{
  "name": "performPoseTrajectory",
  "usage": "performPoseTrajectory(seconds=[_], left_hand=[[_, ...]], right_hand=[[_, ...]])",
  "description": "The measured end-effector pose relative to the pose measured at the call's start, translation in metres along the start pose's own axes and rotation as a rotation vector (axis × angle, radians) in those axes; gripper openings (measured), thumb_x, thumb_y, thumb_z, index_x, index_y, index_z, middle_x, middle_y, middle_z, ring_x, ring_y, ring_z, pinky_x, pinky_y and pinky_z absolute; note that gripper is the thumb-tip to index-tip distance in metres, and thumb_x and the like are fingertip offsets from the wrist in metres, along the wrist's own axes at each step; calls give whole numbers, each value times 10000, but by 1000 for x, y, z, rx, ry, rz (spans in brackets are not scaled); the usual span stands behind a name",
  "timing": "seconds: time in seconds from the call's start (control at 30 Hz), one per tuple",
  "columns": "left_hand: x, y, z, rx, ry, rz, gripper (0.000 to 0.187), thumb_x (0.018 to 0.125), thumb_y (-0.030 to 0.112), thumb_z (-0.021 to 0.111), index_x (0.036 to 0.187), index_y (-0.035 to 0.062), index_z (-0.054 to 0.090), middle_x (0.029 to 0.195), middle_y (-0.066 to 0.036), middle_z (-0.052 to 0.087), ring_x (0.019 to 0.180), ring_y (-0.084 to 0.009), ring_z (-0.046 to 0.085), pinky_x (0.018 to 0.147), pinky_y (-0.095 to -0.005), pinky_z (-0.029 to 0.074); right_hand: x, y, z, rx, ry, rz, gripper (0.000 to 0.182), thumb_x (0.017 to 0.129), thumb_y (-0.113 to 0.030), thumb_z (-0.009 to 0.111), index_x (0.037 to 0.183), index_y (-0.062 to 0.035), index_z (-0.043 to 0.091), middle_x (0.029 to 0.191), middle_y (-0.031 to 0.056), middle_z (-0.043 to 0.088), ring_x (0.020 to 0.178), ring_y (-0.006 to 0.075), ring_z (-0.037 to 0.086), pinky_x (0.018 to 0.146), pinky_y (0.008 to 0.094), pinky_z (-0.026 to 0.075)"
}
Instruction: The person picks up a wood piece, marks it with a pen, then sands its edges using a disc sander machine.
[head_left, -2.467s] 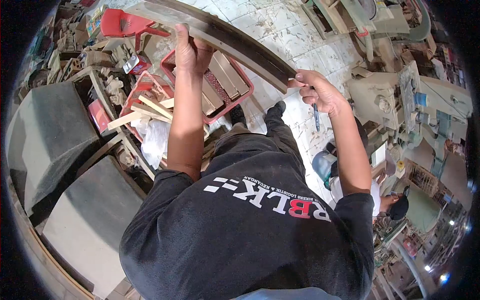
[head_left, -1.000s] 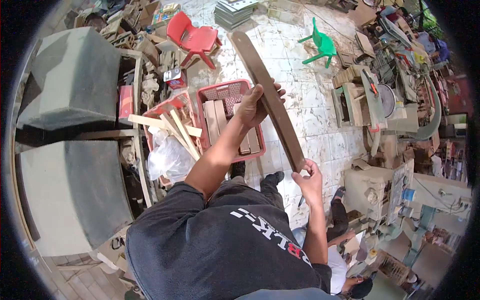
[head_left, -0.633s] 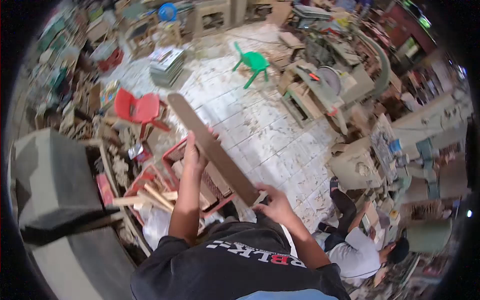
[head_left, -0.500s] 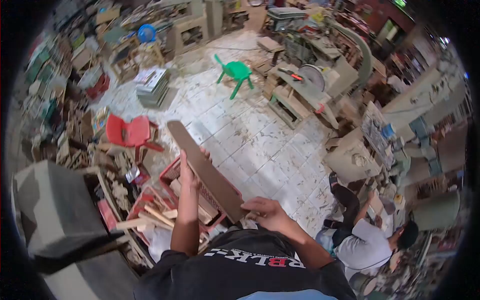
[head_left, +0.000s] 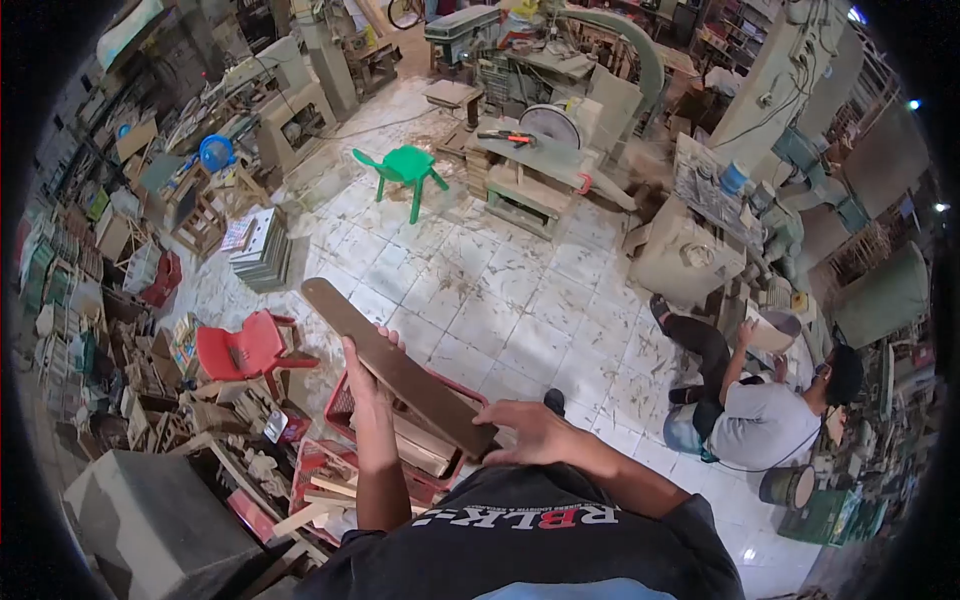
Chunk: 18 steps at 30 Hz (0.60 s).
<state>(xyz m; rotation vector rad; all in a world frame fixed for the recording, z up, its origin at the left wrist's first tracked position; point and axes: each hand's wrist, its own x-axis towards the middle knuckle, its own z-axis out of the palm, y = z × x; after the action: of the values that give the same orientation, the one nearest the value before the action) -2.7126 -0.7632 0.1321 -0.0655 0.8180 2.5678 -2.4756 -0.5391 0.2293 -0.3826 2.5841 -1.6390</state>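
Observation:
A long, flat brown wooden board [head_left: 405, 370] with a rounded far end slants across in front of my body. My left hand [head_left: 370, 378] grips it around the middle, thumb on the near side and fingertips showing past the other edge. At the board's near end, my right hand [head_left: 535, 432] has its thumb and fingers closed around the corner; part of that grip is hidden. Below the board stands a red plastic basket [head_left: 338, 408] with wooden pieces [head_left: 415, 445] in it.
A red chair [head_left: 245, 345] stands to the left, a green chair [head_left: 405, 165] farther ahead. Beyond is a machine with a round disc [head_left: 550, 128]. On the right a seated person [head_left: 765, 425] handles a curved piece. Scrap wood [head_left: 215, 415] piles up at left.
My view has tilted up and turned, so the room sits differently in it and a dark shoe shows near my right hand. Both hands still hold the board.

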Motion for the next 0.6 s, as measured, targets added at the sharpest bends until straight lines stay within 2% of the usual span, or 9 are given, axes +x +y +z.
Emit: performPoseTrajectory(seconds=[0.1, 0.2, 0.23, 0.27, 0.33, 0.47, 0.5, 0.53, 0.6], left_hand=[[-4, 10, 57, 136, 41, 68, 667, 971, 591, 644, 1286, 10, 555, 1122, -118, 652, 1089, -302, 649, 962, -478, 540], [1, 6, 91, 333, -108, 146, 751, 928, 479, 737, 1411, -38, 486, 1175, -135, 671, 1068, -322, 695, 941, -504, 580], [2, 6, 104, 402, -185, 164, 805, 901, 512, 767, 1421, -31, 478, 1193, -135, 666, 1069, -317, 697, 943, -491, 583], [2, 6, 117, 472, -263, 180, 860, 875, 546, 796, 1431, -23, 471, 1211, -134, 660, 1071, -311, 700, 945, -478, 586], [2, 4, 145, 452, -293, 150, 873, 826, 509, 855, 1408, -30, 491, 1197, -128, 674, 1075, -301, 707, 956, -468, 583], [11, -13, 178, 550, -453, 61, 863, 778, 450, 904, 1371, -42, 514, 1161, -126, 692, 1056, -285, 704, 958, -442, 572], [16, -17, 184, 601, -537, 82, 781, 806, 379, 867, 1359, -60, 533, 1168, -127, 697, 1075, -265, 701, 962, -425, 567], [20, -21, 194, 651, -628, 91, 700, 834, 308, 830, 1347, -78, 552, 1176, -129, 703, 1093, -245, 697, 966, -408, 562], [23, -27, 228, 542, -647, -11, 850, 705, 363, 950, 1322, -81, 570, 1167, -126, 685, 1070, -268, 698, 941, -418, 571]], right_hand=[[10, -7, -4, -85, 39, 409, 723, 776, -472, 879, 1291, -21, 646, 1252, 192, 690, 1152, 333, 677, 964, 420, 540], [16, 4, -3, -57, 134, 458, 743, 768, -465, 879, 1307, -18, 631, 1240, 220, 699, 1158, 337, 677, 966, 423, 536], [15, 24, 5, -38, 207, 380, 718, 765, -409, 885, 1306, -17, 622, 1178, 194, 715, 918, 266, 710, 820, 387, 555], [15, 24, 1, -37, 212, 372, 718, 765, -409, 885, 1306, -17, 622, 1178, 194, 715, 918, 266, 710, 820, 387, 555], [14, 20, -9, 99, 244, 380, 657, 768, -323, 878, 1297, -35, 616, 921, 128, 713, 638, 169, 603, 625, 348, 497], [24, 26, -29, 0, 362, 310, 693, 749, -261, 875, 1341, -72, 571, 633, 16, 583, 511, 105, 475, 518, 337, 400], [25, 15, -46, 5, 258, 448, 691, 782, -243, 886, 1365, -74, 554, 947, 58, 684, 726, 100, 595, 641, 312, 483], [25, 29, -53, 22, 285, 469, 691, 782, -243, 886, 1365, -74, 554, 947, 58, 684, 726, 100, 595, 641, 312, 483], [18, 70, -66, 263, 323, 163, 652, 844, -224, 871, 1389, -71, 548, 1244, 57, 634, 1055, 121, 607, 842, 311, 515]])
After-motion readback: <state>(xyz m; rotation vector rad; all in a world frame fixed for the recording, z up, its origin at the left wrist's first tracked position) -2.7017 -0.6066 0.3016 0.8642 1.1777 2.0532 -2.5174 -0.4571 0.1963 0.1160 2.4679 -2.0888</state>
